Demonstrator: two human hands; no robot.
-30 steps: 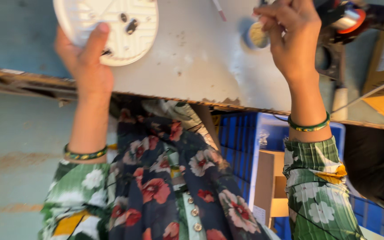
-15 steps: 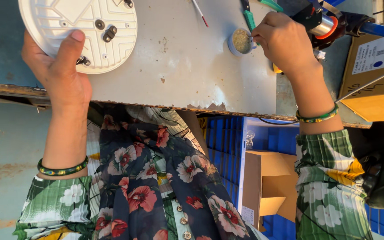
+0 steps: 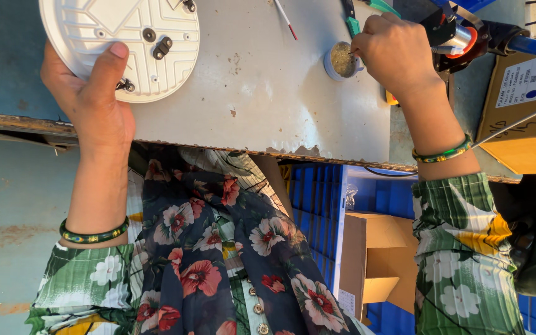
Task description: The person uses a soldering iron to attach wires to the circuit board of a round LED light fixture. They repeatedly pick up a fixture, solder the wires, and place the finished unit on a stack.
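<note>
A white round ribbed disc [image 3: 119, 43] with small black fittings lies on the grey metal table [image 3: 262, 99] at the far left. My left hand [image 3: 91, 99] grips its near edge, thumb pressed on top. My right hand [image 3: 395, 56] hovers at the far right with its fingertips pinched together over a small round cup [image 3: 341, 61] of fine brownish bits. Whether anything sits between those fingertips is too small to tell.
A black power screwdriver [image 3: 454, 34] with a red ring and a blue cable [image 3: 535, 46] lies right of my right hand. A green-handled tool [image 3: 352, 22] and a thin stick [image 3: 286, 18] lie beyond the cup. A cardboard box [image 3: 522, 105] stands right; blue crates [image 3: 317, 205] sit below the table.
My right hand has come down from a raised pose and pinched at the small cup. My left hand has kept its hold on the white disc.
</note>
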